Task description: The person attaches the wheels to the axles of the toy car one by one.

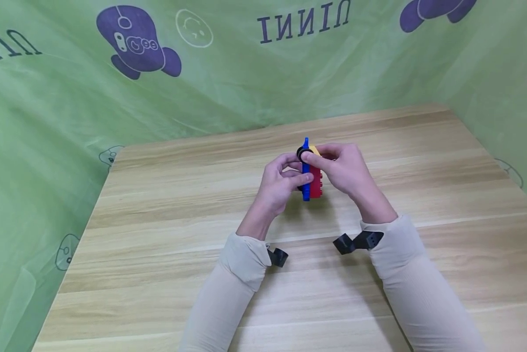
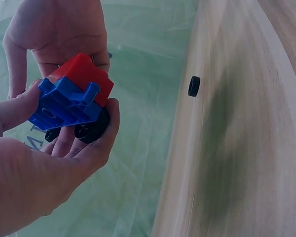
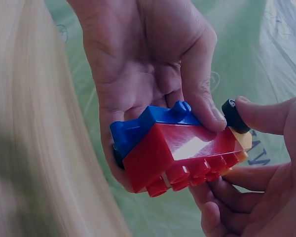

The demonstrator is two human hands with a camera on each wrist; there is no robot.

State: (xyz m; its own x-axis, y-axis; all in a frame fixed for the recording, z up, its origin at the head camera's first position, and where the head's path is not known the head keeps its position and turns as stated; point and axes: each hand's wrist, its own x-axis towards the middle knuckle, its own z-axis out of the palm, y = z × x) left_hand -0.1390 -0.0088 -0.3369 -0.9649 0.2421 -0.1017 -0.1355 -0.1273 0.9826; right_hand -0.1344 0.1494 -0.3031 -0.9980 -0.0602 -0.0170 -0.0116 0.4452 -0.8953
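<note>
A toy car of building bricks is held on end over the table, its blue wheeled base facing left. On that base sits a red brick with round studs, beside a yellow brick. My left hand grips the base and red brick, thumb on the near side, fingers round the wheels. At the car's upper end my right hand pinches, its thumb on a black wheel and its fingers behind the yellow brick. Whether this wheel is seated on its axle I cannot tell.
A loose black wheel stands on the wooden table in the left wrist view. A green printed curtain hangs behind the table and along its sides. Black wrist cameras stick out from both sleeves.
</note>
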